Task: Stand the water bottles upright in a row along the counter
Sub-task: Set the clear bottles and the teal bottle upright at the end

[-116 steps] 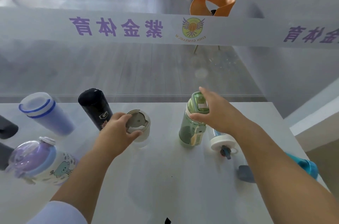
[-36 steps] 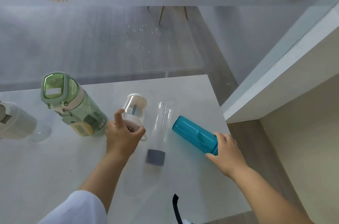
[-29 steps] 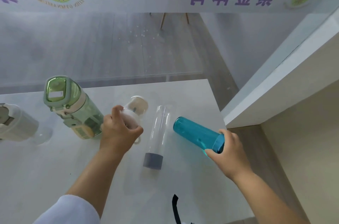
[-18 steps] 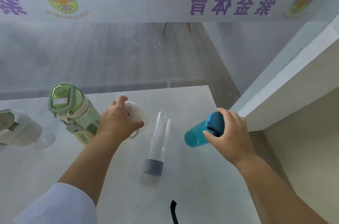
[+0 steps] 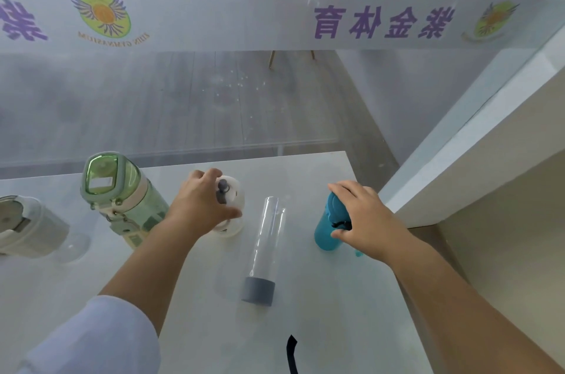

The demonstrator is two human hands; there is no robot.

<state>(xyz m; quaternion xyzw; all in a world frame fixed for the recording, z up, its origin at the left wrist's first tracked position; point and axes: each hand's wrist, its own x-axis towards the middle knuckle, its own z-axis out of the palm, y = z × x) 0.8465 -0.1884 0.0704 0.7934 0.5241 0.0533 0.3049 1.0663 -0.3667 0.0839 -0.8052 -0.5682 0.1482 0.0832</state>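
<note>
White counter (image 5: pixel 336 327), lower half of frame; frosted glass partition (image 5: pixel 214 18) behind. Left hand (image 5: pixel 201 205), centre: fingers closed around small white-lidded bottle (image 5: pixel 230 205), upright. Right hand (image 5: pixel 363 220), right of centre: closed over cap of teal bottle (image 5: pixel 328 226), standing near counter's right edge. Advice: seat both bases flat and level with green bottle (image 5: pixel 122 202) before letting go. Clear tube bottle (image 5: pixel 264 251), grey cap, lies flat between the hands; not yet stood.

On our white counter (image 5: pixel 195 327) stand green (image 5: pixel 122 205), white-lidded (image 5: pixel 229 211) and teal bottles (image 5: pixel 328 226); a clear one (image 5: pixel 264 248) (grey-capped) lies at six o'clock.
</note>
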